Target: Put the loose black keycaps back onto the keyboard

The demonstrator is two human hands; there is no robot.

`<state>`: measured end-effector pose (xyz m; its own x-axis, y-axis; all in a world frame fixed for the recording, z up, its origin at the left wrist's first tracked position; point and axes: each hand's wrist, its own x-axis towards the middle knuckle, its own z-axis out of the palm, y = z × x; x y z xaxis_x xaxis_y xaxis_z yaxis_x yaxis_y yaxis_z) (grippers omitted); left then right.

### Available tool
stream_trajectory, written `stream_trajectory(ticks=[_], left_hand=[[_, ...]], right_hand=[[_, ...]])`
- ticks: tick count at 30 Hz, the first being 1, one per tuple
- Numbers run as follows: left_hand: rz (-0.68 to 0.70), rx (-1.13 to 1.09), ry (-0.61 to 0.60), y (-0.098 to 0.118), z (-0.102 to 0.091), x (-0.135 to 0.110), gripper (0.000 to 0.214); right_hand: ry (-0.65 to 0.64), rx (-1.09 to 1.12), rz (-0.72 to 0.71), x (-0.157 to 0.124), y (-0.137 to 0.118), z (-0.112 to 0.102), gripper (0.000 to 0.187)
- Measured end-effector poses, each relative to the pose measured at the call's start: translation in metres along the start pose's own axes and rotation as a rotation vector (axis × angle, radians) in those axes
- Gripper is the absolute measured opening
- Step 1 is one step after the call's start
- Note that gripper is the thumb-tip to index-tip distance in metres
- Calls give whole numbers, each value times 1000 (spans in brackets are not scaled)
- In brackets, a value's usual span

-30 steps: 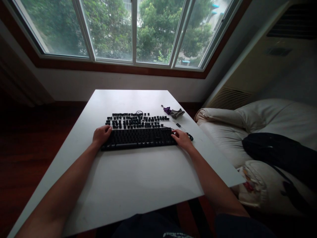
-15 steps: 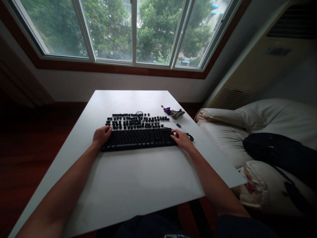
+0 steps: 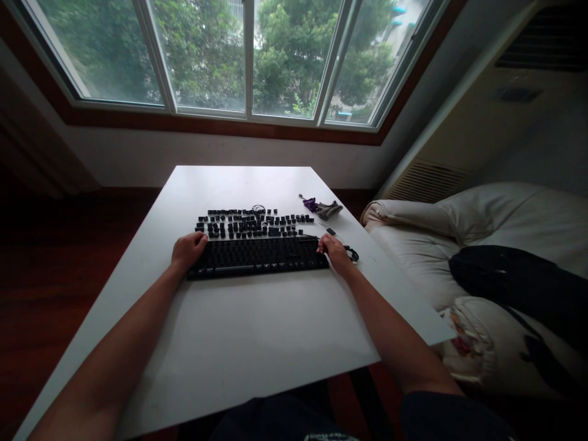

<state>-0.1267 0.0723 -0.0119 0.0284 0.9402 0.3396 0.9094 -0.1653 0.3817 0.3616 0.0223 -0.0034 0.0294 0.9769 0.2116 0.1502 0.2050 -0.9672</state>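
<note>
While it lies flat across the middle of the white table, the black keyboard is gripped at both short ends. Its left end is clasped by the left hand, whose fingers are curled in against the edge. Its right end is clasped by the right hand, with the fingers bent over the far corner. Just behind the keyboard, loose black keycaps are spread in rough rows on the table. A dark cable is seen beside the right hand. Farther back on the right, a purple object and a grey cloth are laid together. Off the table's right side, pale bedding is piled, and a dark garment is draped on it.
</note>
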Motion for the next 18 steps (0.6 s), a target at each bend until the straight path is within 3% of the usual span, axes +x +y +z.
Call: stream_trajectory(ticks=[2, 5, 8, 13, 18], left_hand=[[-7, -1, 0, 0, 0, 0, 41], [-4, -3, -11, 0, -1, 0, 41], [-4, 8, -14, 1, -2, 0, 40], [-20, 13, -21, 3, -2, 1, 40], [-6, 4, -14, 3, 1, 1, 40]], right_hand=[[0, -27, -7, -2, 3, 0, 36], [109, -62, -45, -5, 2, -4, 34], [194, -285, -51, -6, -4, -15, 34], [21, -712, -81, -9, -9, -34, 30], [-154, -717, -24, -11, -7, -41, 24]])
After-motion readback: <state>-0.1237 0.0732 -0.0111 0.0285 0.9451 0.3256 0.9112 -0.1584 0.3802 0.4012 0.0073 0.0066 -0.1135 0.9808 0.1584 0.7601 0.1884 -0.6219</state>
